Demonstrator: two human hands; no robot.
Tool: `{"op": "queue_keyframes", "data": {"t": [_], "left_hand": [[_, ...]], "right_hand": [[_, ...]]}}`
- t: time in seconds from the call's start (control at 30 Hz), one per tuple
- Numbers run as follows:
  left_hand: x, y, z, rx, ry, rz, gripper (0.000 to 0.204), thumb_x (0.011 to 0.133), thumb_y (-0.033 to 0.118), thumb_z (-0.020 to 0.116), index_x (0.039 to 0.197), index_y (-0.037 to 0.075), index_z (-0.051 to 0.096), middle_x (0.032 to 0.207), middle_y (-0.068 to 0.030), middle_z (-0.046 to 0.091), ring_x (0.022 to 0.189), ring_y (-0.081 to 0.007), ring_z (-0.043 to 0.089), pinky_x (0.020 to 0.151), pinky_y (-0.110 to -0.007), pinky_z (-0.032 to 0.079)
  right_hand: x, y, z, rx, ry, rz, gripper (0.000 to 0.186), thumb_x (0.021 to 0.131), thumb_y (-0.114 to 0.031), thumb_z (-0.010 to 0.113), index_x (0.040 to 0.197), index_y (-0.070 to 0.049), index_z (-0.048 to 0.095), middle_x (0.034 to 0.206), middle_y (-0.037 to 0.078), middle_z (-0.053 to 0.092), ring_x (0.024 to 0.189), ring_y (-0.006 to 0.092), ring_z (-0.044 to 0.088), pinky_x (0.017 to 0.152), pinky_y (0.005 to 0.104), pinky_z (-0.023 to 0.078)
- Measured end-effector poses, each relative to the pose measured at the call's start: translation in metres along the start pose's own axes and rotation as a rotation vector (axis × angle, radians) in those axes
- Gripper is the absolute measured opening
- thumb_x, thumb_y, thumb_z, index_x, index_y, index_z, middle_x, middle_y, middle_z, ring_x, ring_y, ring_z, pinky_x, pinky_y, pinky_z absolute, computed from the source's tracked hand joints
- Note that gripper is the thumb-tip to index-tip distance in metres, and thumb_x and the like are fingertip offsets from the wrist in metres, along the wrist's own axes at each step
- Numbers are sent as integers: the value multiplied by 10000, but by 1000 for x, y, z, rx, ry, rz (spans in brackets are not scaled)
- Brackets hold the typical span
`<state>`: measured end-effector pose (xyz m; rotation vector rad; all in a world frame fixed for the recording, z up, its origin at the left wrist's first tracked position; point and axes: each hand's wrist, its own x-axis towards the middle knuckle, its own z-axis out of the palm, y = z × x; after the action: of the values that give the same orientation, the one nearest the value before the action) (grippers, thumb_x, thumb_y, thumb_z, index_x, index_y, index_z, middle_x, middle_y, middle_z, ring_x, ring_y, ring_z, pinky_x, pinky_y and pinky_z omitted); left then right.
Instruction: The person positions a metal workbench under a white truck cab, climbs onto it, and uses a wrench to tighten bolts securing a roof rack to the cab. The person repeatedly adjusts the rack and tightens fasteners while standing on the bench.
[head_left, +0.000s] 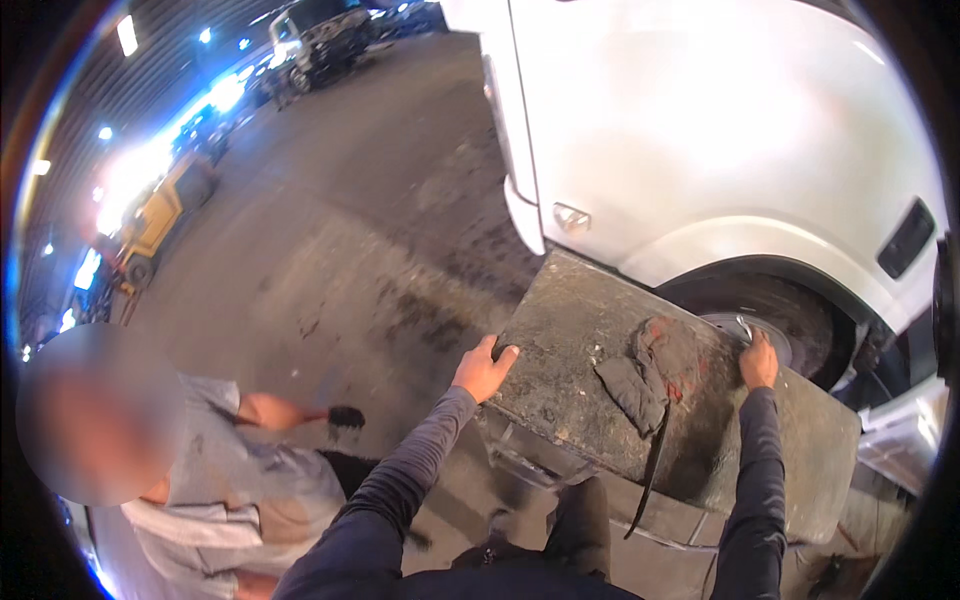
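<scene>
My left hand [484, 370] grips the left edge of a worn, dirty grey table [545, 400], its thumb on top and the other fingers over the side. On the table's far side, my right hand [760, 362] is closed round a shiny silver wrench [743, 326]; only one end sticks out, beside the truck wheel, and the rest is hidden in my fist. Between my hands lies a crumpled dark rag [670, 350] with reddish patches, and next to it a folded grey cloth [630, 395]. From the cloth a dark strap [652, 475] hangs over the near edge.
A white truck [700, 130] stands right behind the table, its wheel [770, 320] in the arch. Close on my left is a person in a grey shirt [250, 480], with a dark glove or rag in one hand. A yellow vehicle [155, 220] and another truck [320, 45] stand farther off.
</scene>
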<state>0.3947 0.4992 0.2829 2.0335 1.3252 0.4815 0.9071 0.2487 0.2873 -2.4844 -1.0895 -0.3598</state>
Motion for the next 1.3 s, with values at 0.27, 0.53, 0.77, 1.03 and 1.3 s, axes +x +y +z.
{"op": "queue_keyframes", "data": {"t": [0.27, 0.53, 0.77, 1.03, 1.3], "left_hand": [[-5, 14, -3, -17, 21, -34, 626, 975, 509, 639, 1308, -18, 589, 993, -279, 720, 912, -446, 704, 795, -488, 539], [13, 8, 0, 63, -319, -174, 801, 1038, 587, 459, 1509, -54, 364, 1358, -357, 571, 1238, -501, 574, 1008, -527, 465], [174, 105, -145, 680, -195, -158, 709, 1000, 417, 587, 1500, -43, 384, 1403, -241, 567, 1282, -403, 572, 1182, -464, 386], [301, 258, -474, 59, 776, 301, 584, 1008, 353, 595, 1440, -15, 454, 1328, -196, 596, 1253, -352, 590, 1150, -455, 417], [317, 254, -476, -380, 745, 304, 463, 1016, 288, 603, 1380, 13, 524, 1254, -151, 625, 1225, -301, 608, 1118, -447, 448]], "right_hand": [[17, 15, 13, -239, -270, -83, 218, 868, -75, 560, 1045, -38, 681, 983, 214, 717, 885, 428, 703, 765, 527, 552], [11, 16, 3, -150, -226, -72, 255, 908, -80, 533, 1108, -41, 686, 1045, 186, 715, 904, 406, 709, 757, 496, 561], [8, 26, 21, -106, -262, -11, 313, 924, -96, 526, 1193, -40, 677, 1086, 200, 709, 937, 415, 705, 792, 493, 563], [13, -4, -48, 13, -432, -111, 305, 911, -36, 552, 1187, -31, 682, 1222, 220, 640, 1010, 436, 674, 824, 505, 554], [-70, 1, -119, 1, -1002, -69, 448, 791, -343, 856, 1031, -30, 644, 894, 206, 724, 898, 402, 717, 745, 491, 541]]}}
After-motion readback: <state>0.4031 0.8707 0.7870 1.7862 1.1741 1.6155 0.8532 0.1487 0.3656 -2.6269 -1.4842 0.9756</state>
